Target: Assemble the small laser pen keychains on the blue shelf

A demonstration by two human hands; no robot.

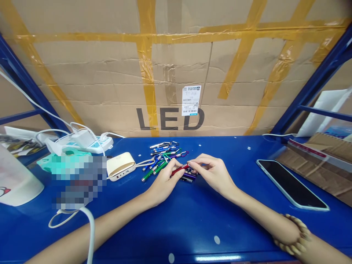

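The left hand (164, 182) pinches a red metal tube (179, 170) between thumb and fingers, and the right hand (213, 173) grips its far end by the fingertips; the tube slants upward between them, just above the desk (192, 223). A tube this slim probably handles best with the left grip steady and the right doing the fine work, both ends in line so that it does not roll or slip. Loose tubes (150, 175) with clips lie just beyond the left hand, and a few dark purple ones (189, 177) lie under the gap between the hands, so dropping it there could mix it in. Well left of the hands stands a white tub (20, 179), its inside out of view; beyond them, a taped carton (110, 84) hides its contents.
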